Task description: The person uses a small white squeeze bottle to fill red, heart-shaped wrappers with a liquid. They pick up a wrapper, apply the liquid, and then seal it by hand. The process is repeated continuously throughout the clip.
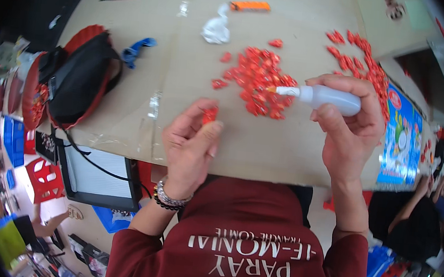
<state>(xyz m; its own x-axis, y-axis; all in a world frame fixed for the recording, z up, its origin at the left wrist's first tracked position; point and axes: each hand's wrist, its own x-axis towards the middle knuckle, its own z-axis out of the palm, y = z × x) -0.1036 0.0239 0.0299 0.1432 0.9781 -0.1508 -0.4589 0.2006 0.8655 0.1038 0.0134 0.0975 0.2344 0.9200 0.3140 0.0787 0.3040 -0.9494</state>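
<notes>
My left hand (pixel 192 141) pinches a small red paper piece (pixel 210 114) between thumb and fingers, just above the near edge of the cardboard-covered table (pixel 264 142). My right hand (pixel 349 124) grips a white squeeze bottle (pixel 328 98) lying sideways, its orange-tipped nozzle (pixel 276 90) pointing left over a pile of several small red paper pieces (pixel 257 80). The two hands are apart, the bottle tip a little up and right of the held piece.
More red pieces (pixel 363 58) lie in a row at the right. A crumpled white plastic scrap (pixel 216 29), an orange utility knife (pixel 250 5), a blue cloth (pixel 137 49) and a black bag on red trays (pixel 80 79) sit around. Another person (pixel 423 211) sits at the right.
</notes>
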